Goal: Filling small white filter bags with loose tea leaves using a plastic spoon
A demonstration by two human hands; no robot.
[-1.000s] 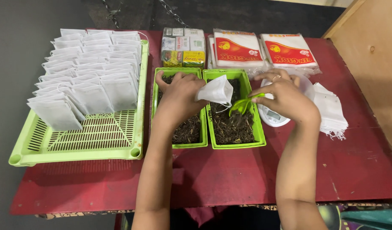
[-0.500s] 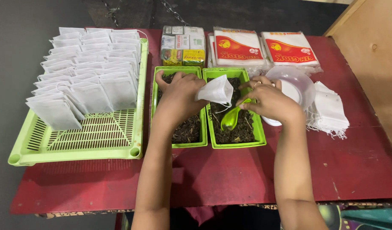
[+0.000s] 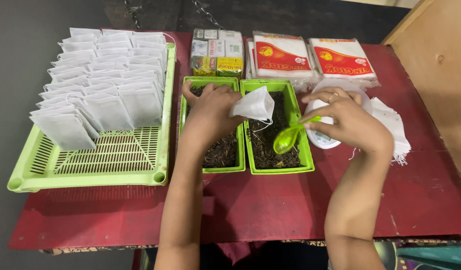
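Observation:
My left hand (image 3: 210, 112) holds a small white filter bag (image 3: 253, 105) by its edge over the two green trays of dark loose tea. My right hand (image 3: 348, 117) grips a translucent green plastic spoon (image 3: 286, 139), its bowl tilted down over the right tea tray (image 3: 304, 150). The left tea tray (image 3: 223, 169) lies under my left wrist. Behind my right hand sits a small white round scale (image 3: 321, 140), partly hidden.
A large green slotted tray (image 3: 115, 165) at the left holds several rows of filled white bags (image 3: 100, 85). Boxes of tea (image 3: 216, 52) and two red-and-white packets (image 3: 310, 57) line the back. A loose pile of empty bags (image 3: 393, 127) lies at the right on the red table (image 3: 270, 210).
My right hand has moved from the scale side leftward over the right tea tray with the spoon, then lifted slightly. The left hand and bag stayed in place.

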